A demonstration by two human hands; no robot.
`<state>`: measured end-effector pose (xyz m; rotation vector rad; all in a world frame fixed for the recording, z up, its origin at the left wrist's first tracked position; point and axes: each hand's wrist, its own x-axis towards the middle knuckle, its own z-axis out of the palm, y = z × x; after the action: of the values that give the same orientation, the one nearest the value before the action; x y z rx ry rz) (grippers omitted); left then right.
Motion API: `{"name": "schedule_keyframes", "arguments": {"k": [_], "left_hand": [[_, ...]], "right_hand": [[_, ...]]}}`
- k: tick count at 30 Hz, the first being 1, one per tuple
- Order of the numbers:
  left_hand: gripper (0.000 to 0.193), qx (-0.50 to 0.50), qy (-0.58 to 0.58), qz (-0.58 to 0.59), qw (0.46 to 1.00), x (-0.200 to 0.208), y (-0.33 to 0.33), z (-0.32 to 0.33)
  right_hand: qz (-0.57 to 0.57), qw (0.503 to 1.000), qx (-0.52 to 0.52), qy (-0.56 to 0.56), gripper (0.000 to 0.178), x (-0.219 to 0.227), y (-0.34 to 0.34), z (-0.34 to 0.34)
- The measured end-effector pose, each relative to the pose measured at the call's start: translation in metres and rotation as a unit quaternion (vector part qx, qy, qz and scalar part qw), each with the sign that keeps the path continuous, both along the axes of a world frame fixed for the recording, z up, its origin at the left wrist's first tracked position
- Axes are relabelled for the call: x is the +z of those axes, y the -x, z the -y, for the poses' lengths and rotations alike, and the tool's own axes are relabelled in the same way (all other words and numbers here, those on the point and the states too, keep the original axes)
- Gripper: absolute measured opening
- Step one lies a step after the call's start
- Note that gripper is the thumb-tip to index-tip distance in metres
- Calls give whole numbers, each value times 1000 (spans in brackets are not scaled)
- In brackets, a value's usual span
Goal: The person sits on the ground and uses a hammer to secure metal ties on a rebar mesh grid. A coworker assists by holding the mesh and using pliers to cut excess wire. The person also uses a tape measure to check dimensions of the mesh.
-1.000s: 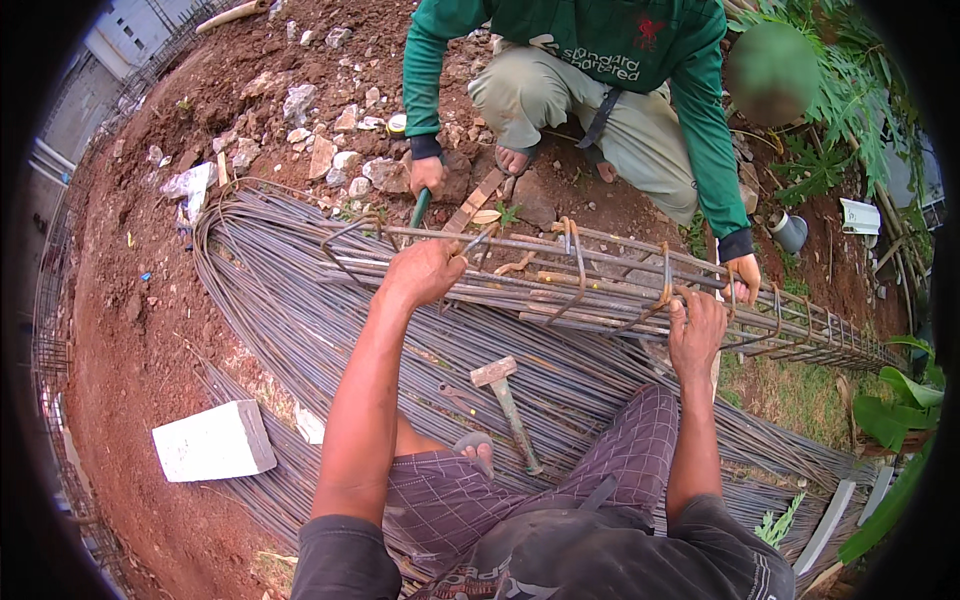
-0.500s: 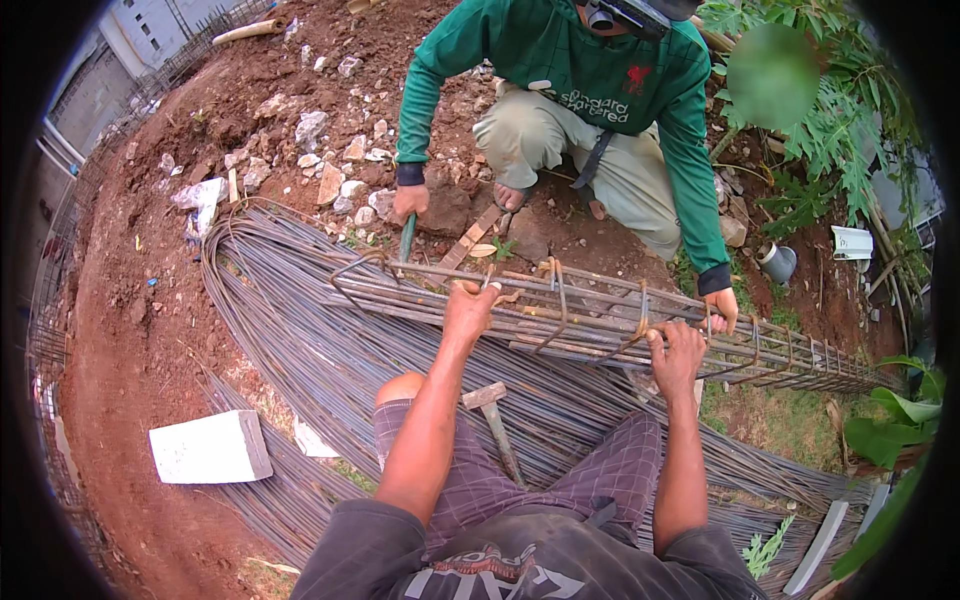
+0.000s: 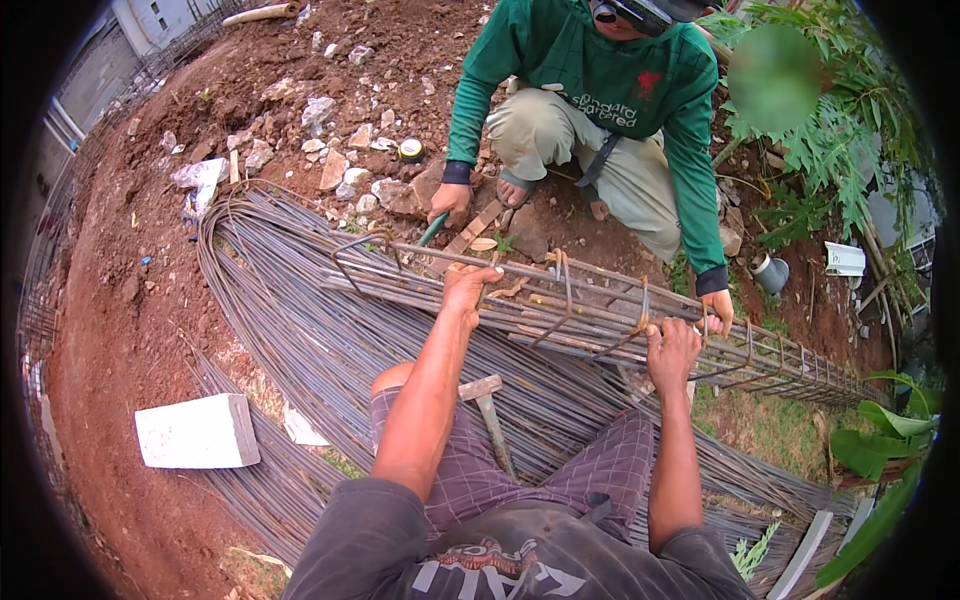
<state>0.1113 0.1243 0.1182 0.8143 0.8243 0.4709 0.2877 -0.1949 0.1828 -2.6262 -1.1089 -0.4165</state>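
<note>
Rebar cage (image 3: 612, 330): long + narrow, rusty stirrups (image 3: 570, 290) spaced along bars; spans side to side ahead of wearer, L end over bar pile (image 3: 300, 260), R end out past grass (image 3: 760, 425). Contact w/ pile below: can't tell.
Left hand (image 3: 463, 290): grip holding cage nr its L end, fingers wrapped on a long bar, thumb pointing R.
Right hand (image 3: 674, 352): grip holding nr side of cage, fingers curled over a bar, just R of a stirrup.
Co-worker (image 3: 630, 170): green top, light trousers, crouched on far side. Co-worker L hand (image 3: 717, 308) on cage, just beyond wearer's R hand; co-worker R hand (image 3: 450, 203) holding green tool (image 3: 433, 229) nr cage L end, tool tip not clear.
Wood strip (image 3: 466, 238): on far side, nr green tool, lower end partly behind cage.
Hammer (image 3: 481, 388): on pile btwn wearer's thighs, head toward cage, handle toward wearer.
White block (image 3: 197, 432): off to L, on red dirt (image 3: 110, 330), beside loose rods.
Tape measure (image 3: 411, 150): round, by rubble (image 3: 357, 177), L of co-worker.
Grey pipe (image 3: 771, 273): short pc on dirt, R of co-worker.
</note>
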Motion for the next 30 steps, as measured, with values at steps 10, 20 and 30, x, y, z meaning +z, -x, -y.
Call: {"name": "schedule_keyframes", "arguments": {"k": [10,20,30], "left_hand": [[35,9,-19,39,999,-4,5,-1],[46,31,2,19,999,-7,-11,3],[67,151,-32,88,984,-3,-18,21]], "right_hand": [[-13,1000,-4,19,40,-2,1,-5],[-20,999,-19,45,39,-2,2,0],[13,999,-16,38,36,-6,0,2]]}}
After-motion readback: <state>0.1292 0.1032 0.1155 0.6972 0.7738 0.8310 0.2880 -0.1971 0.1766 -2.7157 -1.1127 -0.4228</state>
